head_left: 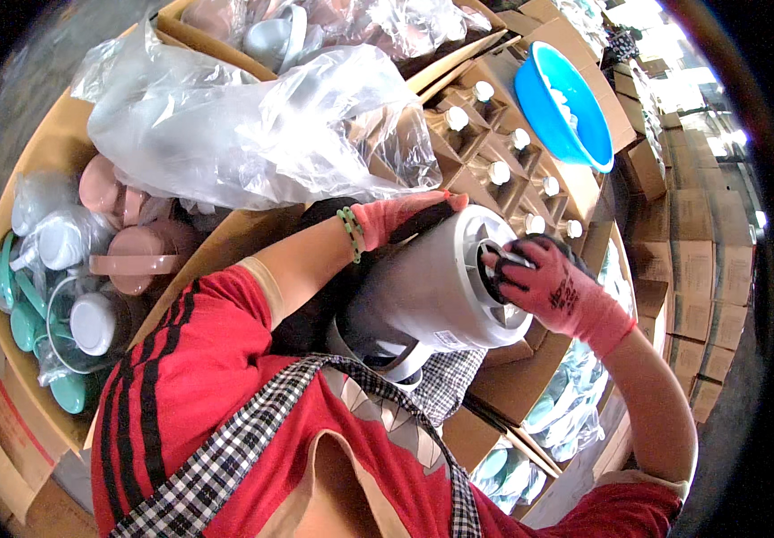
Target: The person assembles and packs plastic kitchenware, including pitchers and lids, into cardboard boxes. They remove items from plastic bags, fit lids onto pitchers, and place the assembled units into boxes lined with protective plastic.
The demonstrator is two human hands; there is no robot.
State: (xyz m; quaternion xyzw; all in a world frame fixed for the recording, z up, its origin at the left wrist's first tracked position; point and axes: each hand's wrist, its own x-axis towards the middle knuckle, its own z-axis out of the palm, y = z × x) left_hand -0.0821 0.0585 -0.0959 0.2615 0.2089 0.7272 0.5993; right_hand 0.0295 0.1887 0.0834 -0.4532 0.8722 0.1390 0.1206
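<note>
A large light-grey cylindrical jug lies tilted across my front, its round end facing right and a handle low on its body. My left hand, in a pink glove with a black palm, stretches flat along the jug's far side, fingertips by the rim. In a matching glove, my right hand is bent at the round end, fingers closed at the dark central opening. A small pale piece shows between those fingers; its kind cannot be made out.
At left, a carton holds pink, white and green lidded jugs. Crumpled clear plastic covers its far side. Beyond the jug, a divided carton holds several white-topped items, beside a blue basin. Bagged green pieces lie right; stacked cartons stand farther off.
</note>
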